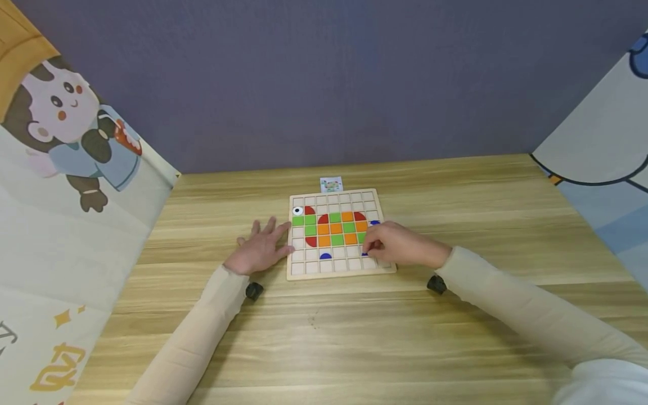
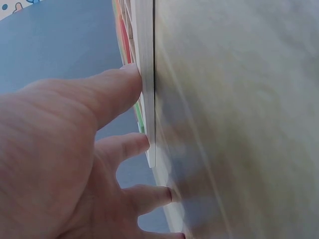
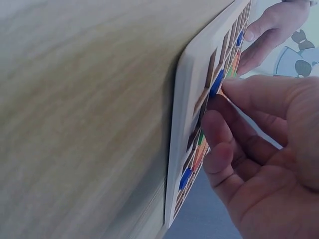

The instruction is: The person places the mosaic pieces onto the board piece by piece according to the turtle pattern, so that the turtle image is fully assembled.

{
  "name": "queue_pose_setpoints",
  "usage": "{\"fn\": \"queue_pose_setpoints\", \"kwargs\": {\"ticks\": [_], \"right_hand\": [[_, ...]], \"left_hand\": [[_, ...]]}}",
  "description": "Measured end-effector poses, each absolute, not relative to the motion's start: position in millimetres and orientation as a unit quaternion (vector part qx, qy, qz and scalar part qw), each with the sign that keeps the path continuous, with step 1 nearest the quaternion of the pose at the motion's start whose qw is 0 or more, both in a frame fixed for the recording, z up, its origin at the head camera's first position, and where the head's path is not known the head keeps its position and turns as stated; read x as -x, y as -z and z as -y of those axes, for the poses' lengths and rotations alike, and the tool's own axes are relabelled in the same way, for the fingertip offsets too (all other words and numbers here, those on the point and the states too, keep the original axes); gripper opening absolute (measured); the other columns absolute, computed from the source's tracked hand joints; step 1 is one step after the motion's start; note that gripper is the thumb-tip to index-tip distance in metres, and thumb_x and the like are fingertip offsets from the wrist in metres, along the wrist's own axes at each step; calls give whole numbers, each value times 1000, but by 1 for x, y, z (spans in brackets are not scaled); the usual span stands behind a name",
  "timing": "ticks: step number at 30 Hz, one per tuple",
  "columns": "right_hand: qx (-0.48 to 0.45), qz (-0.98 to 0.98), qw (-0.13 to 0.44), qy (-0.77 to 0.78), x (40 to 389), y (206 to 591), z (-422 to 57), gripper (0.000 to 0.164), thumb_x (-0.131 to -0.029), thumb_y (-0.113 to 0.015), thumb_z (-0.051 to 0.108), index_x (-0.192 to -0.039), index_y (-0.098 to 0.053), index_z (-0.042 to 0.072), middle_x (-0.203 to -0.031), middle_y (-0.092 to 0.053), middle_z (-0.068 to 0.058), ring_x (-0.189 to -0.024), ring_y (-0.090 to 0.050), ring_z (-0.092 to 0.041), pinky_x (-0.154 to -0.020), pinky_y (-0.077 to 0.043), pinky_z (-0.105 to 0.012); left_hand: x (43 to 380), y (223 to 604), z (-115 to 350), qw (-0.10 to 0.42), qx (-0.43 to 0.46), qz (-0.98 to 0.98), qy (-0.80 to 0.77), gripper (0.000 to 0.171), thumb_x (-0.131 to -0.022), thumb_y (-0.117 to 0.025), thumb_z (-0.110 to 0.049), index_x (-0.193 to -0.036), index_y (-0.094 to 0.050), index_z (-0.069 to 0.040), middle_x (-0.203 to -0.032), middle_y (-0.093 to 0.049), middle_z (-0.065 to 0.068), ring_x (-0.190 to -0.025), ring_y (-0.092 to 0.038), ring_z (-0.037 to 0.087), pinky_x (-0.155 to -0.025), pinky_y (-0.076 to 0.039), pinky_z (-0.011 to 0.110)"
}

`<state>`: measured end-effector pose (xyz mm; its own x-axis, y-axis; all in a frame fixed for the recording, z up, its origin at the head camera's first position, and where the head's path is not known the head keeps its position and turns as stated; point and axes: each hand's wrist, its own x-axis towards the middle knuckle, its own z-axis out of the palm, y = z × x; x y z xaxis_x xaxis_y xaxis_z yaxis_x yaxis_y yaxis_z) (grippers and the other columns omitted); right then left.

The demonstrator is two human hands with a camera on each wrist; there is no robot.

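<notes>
A light wooden grid board (image 1: pixel 340 274) lies on the table, holding red, green, orange and blue tiles and a round eye piece (image 1: pixel 297 211). My right hand (image 1: pixel 400 244) is over its right side, thumb and curled index finger pinching a blue half-round tile (image 3: pixel 217 83) low in a cell. The fingers partly cover that tile in the head view. Another blue half-round tile (image 1: pixel 325 256) lies further left, and a third blue tile (image 1: pixel 374 223) sits near the right edge. My left hand (image 1: pixel 260 247) is spread beside the board, thumb and index finger touching its left edge.
A small picture card (image 1: pixel 331 184) lies just behind the board. The wood-grain table (image 1: pixel 324 337) reaches back to a dark wall (image 1: pixel 324 84). Printed cartoon panels stand at both sides. A small black device (image 1: pixel 436 284) sits at the right wrist, another (image 1: pixel 254 291) at the left.
</notes>
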<state>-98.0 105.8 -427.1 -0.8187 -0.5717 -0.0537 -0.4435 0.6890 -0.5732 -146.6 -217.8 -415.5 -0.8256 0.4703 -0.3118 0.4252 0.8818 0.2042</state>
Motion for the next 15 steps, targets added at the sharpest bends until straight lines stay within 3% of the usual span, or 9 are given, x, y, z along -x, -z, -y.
{"fn": "queue_pose_setpoints", "kwargs": {"ticks": [15], "right_hand": [[278,-915,84,281,98,425,-111,7,-85,-71,10,-90,-74,14,-82,-59,10,-72,-53,-8,-64,-49,-25]], "left_hand": [[148,413,215,187,-230,-953,-62,67,-97,-43,-50,-153,-18,-22,-155,-4,20,-133,-3,56,-85,-16,81]]}}
